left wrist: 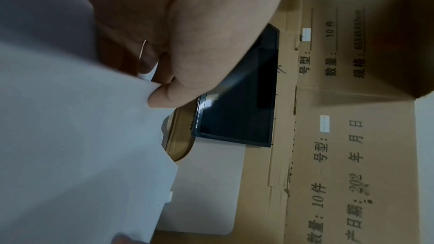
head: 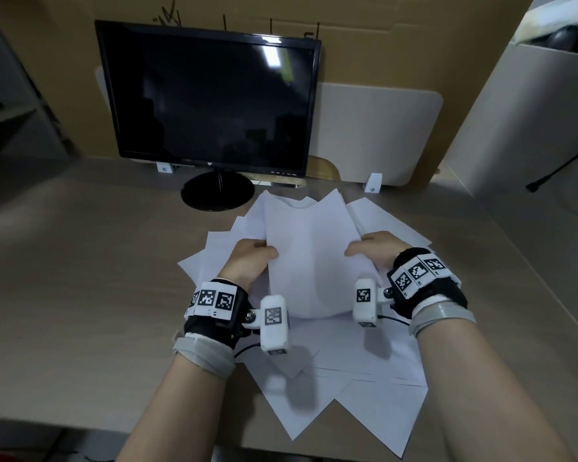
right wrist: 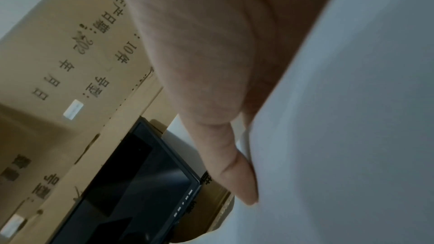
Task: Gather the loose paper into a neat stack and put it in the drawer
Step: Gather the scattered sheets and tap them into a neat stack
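Between the two hands a raised bundle of plain white paper sheets (head: 309,258) stands tilted up off the grey-brown bench (head: 80,261), its long axis running away from the person toward the black flat-screen monitor (head: 211,95), its near edge sagging down toward the wrists and its far corners splayed out of line. The left hand (head: 249,261) grips the bundle's left edge and the right hand (head: 376,250) grips its right edge, each with the thumb on the upper face; the left wrist view shows the thumb (left wrist: 169,97) pinching the sheet edge against curled fingers (left wrist: 131,58) behind it, and the right wrist view shows a thumb (right wrist: 237,173) pressed flat to the paper, the fingers behind it hidden. The bundle lies directly inward of both sets of fingers, so neither hand is nearer; I judge that squaring it calls for both to tap an edge down together. Under and around the hands, more loose white sheets (head: 374,405) lie fanned flat on the bench at odd angles, some outward of the left fingers, some beyond the right fingers, most toward the person, a few jutting over the near bench edge. These are not yet gathered, so the stack seems only partly formed. No drawer shows in any view, so I cannot tell which way it lies from the fingers or what it holds; a brown cardboard panel with printed characters (head: 364,45) stands behind the monitor
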The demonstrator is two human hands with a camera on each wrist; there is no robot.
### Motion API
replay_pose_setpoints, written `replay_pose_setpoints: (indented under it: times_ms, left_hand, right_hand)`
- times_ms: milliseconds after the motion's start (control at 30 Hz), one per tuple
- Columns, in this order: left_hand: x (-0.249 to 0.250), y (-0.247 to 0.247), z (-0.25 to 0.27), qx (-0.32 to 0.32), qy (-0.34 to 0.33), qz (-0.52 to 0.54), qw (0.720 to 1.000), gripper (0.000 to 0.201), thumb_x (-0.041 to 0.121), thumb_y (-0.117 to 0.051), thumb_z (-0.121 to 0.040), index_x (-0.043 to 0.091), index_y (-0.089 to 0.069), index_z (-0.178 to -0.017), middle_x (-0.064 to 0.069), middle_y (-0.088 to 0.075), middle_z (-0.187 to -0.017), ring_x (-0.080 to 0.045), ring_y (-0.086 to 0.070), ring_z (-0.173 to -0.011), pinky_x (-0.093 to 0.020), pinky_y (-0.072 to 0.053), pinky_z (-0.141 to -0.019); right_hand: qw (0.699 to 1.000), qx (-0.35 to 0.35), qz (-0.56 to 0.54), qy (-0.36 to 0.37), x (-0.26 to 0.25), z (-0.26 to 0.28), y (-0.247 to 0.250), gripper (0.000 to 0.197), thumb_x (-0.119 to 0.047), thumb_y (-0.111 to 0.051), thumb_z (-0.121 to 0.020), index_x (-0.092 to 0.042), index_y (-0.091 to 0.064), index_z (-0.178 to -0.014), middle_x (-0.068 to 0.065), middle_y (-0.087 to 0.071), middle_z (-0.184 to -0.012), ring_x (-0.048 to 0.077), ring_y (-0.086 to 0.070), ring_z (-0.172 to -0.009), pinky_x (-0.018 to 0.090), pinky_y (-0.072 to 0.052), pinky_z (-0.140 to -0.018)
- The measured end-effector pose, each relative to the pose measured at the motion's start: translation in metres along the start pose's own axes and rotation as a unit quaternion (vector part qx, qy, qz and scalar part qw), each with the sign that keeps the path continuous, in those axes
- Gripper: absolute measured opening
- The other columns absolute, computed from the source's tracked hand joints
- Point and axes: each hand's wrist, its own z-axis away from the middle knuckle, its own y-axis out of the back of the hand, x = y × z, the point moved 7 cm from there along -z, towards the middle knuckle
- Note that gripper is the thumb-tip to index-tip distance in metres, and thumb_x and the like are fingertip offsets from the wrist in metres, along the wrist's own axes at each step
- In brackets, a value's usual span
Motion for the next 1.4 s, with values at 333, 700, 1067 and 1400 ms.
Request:
replay_pose_setpoints:
  times_ms: [333,700,1067,1400]
  left_hand:
    - [0.006,-0.036,0.005,-0.043,-0.013,-0.001,0.999,0.025,-0.011,-0.05,-0.09,-0.002,-0.072,-0.096,-0.022,-0.073,-0.109,-0.04,-0.07,-0.106,-0.049,-0.054,-0.098]
    - [-0.008,-0.042,0.028,-0.034,0.009,0.072,0.997,0.016,0.01,-0.057,-0.102,0.005,-0.063,-0.116,-0.008,-0.07,-0.099,-0.019,-0.066,-0.078,-0.027,-0.049,-0.059]
    - [-0.013,-0.033,0.021,-0.013,0.021,0.09,0.996,0.024,0.009,-0.063,-0.096,-0.001,-0.066,-0.117,-0.012,-0.075,-0.098,-0.026,-0.072,-0.079,-0.028,-0.054,-0.063]
    - [-0.017,-0.034,0.014,-0.008,0.029,0.122,0.992,0.023,0.008,-0.061,-0.098,0.0,-0.066,-0.118,-0.01,-0.075,-0.095,-0.022,-0.072,-0.074,-0.021,-0.053,-0.05]
  right_hand:
    - [0.995,0.044,-0.09,-0.011,0.047,0.03,0.023,0.032,-0.036,-0.071,-0.087,-0.004,-0.069,-0.093,0.011,-0.072,-0.093,0.029,-0.068,-0.087,0.034,-0.053,-0.084]
    - [0.963,0.096,-0.247,-0.056,0.087,0.062,0.031,0.029,-0.032,-0.063,-0.093,-0.007,-0.077,-0.092,0.007,-0.074,-0.097,0.022,-0.067,-0.077,0.031,-0.058,-0.072]
    - [0.952,0.092,-0.288,-0.052,0.097,0.071,0.023,0.036,-0.006,-0.059,-0.093,0.001,-0.053,-0.128,0.018,-0.068,-0.101,0.029,-0.068,-0.081,0.037,-0.063,-0.07]
    - [0.984,0.036,-0.167,-0.05,0.083,0.05,0.013,0.022,0.008,-0.061,-0.084,0.0,-0.076,-0.098,0.014,-0.076,-0.096,0.027,-0.074,-0.084,0.046,-0.061,-0.08]
